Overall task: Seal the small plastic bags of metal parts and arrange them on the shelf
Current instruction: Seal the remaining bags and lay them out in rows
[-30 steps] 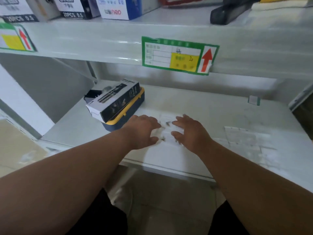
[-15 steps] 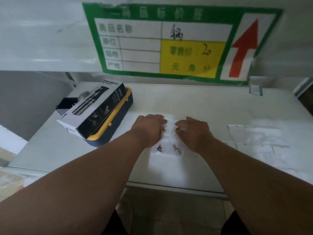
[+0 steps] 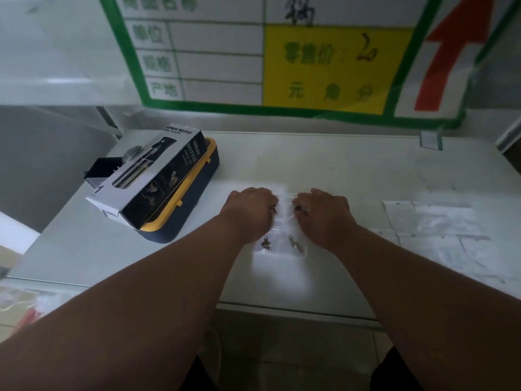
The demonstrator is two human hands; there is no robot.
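At your far left a box (image 3: 146, 176) marked SPRAY BOTTLE lies tilted on a blue-and-yellow case (image 3: 180, 221). Your left hand (image 3: 249, 214) has its fingers curled down onto the top edge of a clear bag (image 3: 282, 235) flat on the shelf (image 3: 352, 170); your right hand (image 3: 324, 217) does the same just beside it (whether either pinches the bag, I cannot tell). Two metal parts (image 3: 293, 244) sit in the bag's near end. More bags (image 3: 439, 230) lie to your right.
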